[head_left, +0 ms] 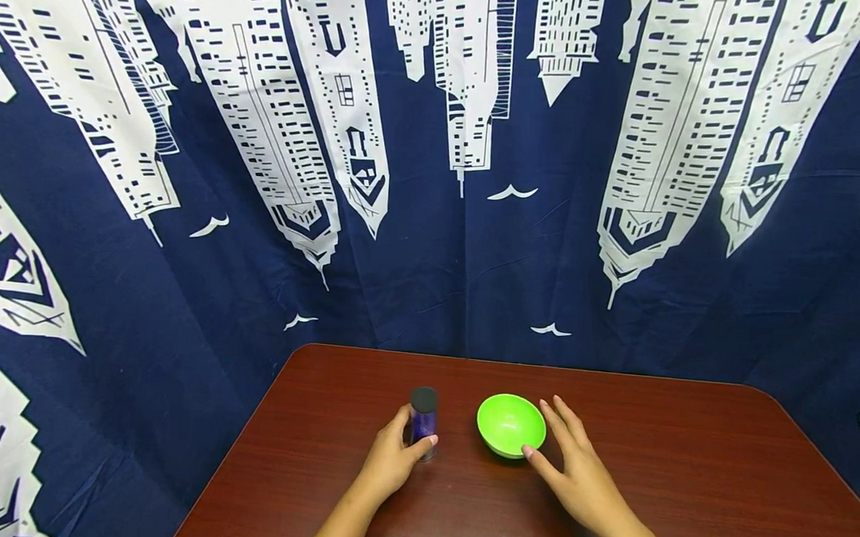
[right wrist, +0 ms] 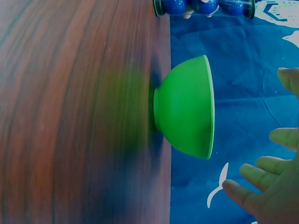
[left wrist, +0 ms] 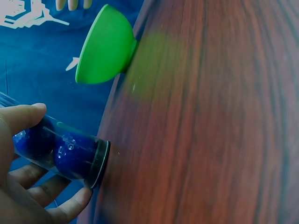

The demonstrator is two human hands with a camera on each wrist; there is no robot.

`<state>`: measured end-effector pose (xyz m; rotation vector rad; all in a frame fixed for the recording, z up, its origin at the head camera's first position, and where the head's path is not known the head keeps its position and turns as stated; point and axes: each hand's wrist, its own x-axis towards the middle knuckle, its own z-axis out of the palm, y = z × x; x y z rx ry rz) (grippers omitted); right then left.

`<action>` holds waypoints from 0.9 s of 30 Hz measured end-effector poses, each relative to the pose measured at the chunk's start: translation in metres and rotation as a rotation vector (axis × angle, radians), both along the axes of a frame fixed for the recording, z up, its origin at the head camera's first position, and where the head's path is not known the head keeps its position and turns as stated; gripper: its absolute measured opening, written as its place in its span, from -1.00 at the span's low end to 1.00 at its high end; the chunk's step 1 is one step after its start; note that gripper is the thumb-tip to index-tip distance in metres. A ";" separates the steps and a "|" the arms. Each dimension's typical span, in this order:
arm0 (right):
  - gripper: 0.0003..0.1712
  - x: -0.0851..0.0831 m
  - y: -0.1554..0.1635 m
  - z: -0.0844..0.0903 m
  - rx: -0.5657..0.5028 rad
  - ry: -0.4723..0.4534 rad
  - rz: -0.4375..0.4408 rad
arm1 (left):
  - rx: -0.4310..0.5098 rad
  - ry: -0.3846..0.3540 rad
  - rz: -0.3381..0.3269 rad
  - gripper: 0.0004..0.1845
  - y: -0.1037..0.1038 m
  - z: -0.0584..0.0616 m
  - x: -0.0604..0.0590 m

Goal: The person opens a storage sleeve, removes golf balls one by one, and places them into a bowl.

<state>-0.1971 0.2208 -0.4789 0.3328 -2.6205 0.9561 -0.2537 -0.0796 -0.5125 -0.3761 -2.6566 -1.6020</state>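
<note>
A clear tube (head_left: 423,422) with dark end caps stands upright on the table, and blue balls show through its wall in both wrist views. My left hand (head_left: 389,463) holds the tube, thumb on one side and fingers round the other. To the tube's right sits a bright green bowl (head_left: 503,420), upright on its small foot, its inside bare. My right hand (head_left: 588,484) is at the bowl's right side with fingers spread. In the right wrist view those fingers (right wrist: 257,177) are apart from the bowl (right wrist: 184,109).
The dark red-brown wooden table (head_left: 681,456) has rounded far corners. Behind it and to the left hangs a navy cloth (head_left: 414,300) printed with white upside-down buildings and birds. A short gap of tabletop separates the tube and the bowl.
</note>
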 end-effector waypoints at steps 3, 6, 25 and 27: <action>-0.14 -0.001 -0.003 0.000 -0.034 0.022 0.018 | 0.005 0.010 -0.018 -0.37 0.002 0.003 0.002; -0.18 -0.001 -0.006 0.001 -0.075 0.045 0.035 | -0.016 0.021 -0.021 -0.37 0.006 0.006 0.004; -0.50 -0.003 -0.029 0.008 -0.231 0.080 0.156 | -0.135 0.145 -0.063 -0.35 0.021 0.010 0.011; -0.50 -0.004 -0.031 0.008 -0.235 0.074 0.166 | -0.145 0.155 -0.068 -0.35 0.022 0.010 0.012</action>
